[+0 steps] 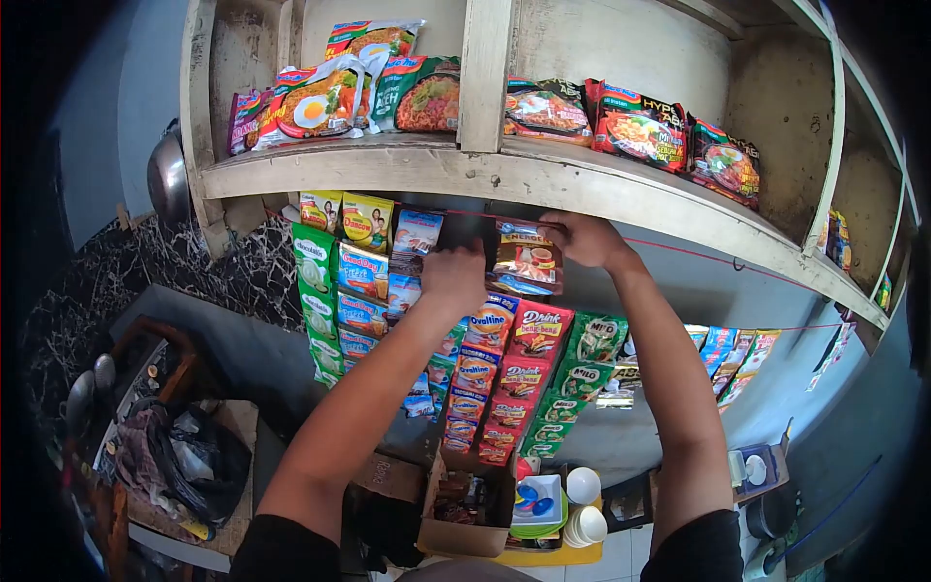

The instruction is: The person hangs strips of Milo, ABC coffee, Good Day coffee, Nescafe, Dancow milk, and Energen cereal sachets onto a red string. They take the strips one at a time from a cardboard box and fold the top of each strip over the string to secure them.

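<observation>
My right hand (585, 240) pinches the upper right corner of a brown Energen sachet (527, 260) that hangs just under the shelf edge. My left hand (456, 275) is closed beside a blue and white sachet (418, 233), at the left of the Energen; its fingertips point away and whatever they hold is hidden. Below my hands hang strips of Ovaltine sachets (477, 371), pink Drink Beng-Beng sachets (524, 379) and green Milo sachets (586, 375). To the left are Good Day Freeze sachets (363, 273), yellow Dancow sachets (367, 221) and green Chocolatos sachets (313, 274).
A wooden shelf (553, 163) with several instant noodle packs (640, 126) runs above my hands. A red string (669, 252) stretches below it, with more sachets (742, 357) at right. Underneath stand a cardboard box (456, 534) and white bowls (586, 525). A wok (170, 177) hangs at left.
</observation>
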### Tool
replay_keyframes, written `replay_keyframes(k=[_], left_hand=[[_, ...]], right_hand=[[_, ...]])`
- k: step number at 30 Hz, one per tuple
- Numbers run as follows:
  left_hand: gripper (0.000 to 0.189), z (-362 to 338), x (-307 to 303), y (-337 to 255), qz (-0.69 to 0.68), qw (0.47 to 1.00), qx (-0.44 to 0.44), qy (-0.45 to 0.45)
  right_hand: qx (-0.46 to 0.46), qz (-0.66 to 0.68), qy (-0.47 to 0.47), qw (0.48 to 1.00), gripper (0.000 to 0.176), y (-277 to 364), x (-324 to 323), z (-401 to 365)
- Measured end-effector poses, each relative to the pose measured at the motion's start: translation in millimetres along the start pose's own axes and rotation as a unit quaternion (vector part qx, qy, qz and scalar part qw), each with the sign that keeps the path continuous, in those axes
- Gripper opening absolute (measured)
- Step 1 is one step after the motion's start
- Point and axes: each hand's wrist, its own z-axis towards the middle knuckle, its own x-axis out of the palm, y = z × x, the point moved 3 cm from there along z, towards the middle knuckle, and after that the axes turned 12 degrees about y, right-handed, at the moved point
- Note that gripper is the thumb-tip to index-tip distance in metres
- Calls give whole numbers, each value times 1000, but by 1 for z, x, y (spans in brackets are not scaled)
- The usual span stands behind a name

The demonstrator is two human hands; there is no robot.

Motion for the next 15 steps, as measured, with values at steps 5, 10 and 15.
replay_keyframes(k=[5,10,15], left_hand=[[55,-28,-23,-10,-107,986,120,-44],[30,-35,6,-20,27,946,283,-155],[25,-39,25,-3,6,952,245,-186]], right_hand=[[-1,-41,-25,999,33,5,2,-5],[2,-90,-51,995,38,18,2,-16],[30,-107,-17,994,37,29,6,-22]])
